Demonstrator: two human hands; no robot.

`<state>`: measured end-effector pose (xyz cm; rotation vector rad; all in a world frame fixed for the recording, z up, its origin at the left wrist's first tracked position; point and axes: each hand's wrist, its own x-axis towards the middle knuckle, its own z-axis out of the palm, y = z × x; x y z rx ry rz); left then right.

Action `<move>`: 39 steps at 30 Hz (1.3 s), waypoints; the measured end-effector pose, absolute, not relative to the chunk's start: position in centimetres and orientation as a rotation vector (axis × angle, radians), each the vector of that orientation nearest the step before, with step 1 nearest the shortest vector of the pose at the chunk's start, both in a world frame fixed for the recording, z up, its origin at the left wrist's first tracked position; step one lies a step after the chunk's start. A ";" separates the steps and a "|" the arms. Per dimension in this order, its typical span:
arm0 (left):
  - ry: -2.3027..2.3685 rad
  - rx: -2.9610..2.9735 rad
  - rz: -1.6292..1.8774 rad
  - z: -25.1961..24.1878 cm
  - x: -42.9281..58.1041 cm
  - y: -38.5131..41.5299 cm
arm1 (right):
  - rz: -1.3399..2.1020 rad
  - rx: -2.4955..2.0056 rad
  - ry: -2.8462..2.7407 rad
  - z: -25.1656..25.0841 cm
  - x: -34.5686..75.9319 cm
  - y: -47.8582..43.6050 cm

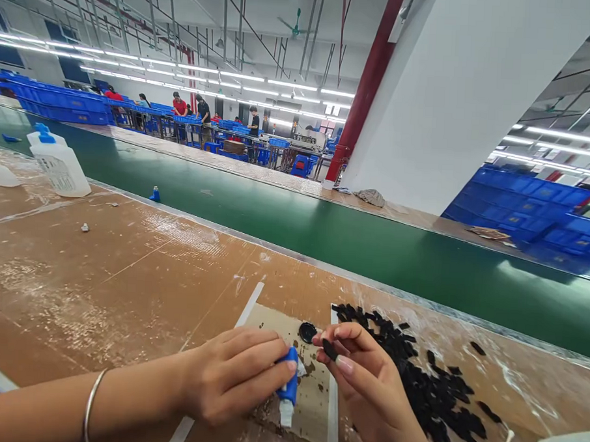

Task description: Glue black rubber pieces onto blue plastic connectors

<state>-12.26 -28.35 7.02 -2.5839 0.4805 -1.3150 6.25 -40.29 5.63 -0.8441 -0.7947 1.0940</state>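
My left hand [244, 372], with a bangle on its wrist, is closed around a small blue bottle [289, 385] whose whitish end points down toward me. My right hand [366, 374] pinches a small flat black piece [329, 349] between thumb and fingers. Both hands are over a stained beige sheet [311, 410] edged with white strips. Just left of my right fingertips lies a round black cap-like thing [308, 332]. To the right of that hand spreads a loose pile of black pieces [434, 390], several of them lying apart.
A green conveyor belt [276, 207] runs beyond the worn brown table [140, 292]. At the left stand a white bottle with a blue top [60, 162] and a smaller squeeze bottle [2, 172]. A small blue item [154, 194] sits at the belt's edge. People work far behind.
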 end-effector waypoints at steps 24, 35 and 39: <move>0.466 -2.364 -1.358 6.7 -12.1 -28.1 | 0.750 -1.020 -1.194 4.8 3.7 -40.9; 0.478 -2.417 -1.329 6.6 -12.6 -27.8 | 0.382 -1.133 -1.338 4.3 2.8 -41.2; 0.497 -2.427 -1.404 6.0 -12.8 -27.2 | 0.106 -1.067 -1.564 4.6 2.5 -41.3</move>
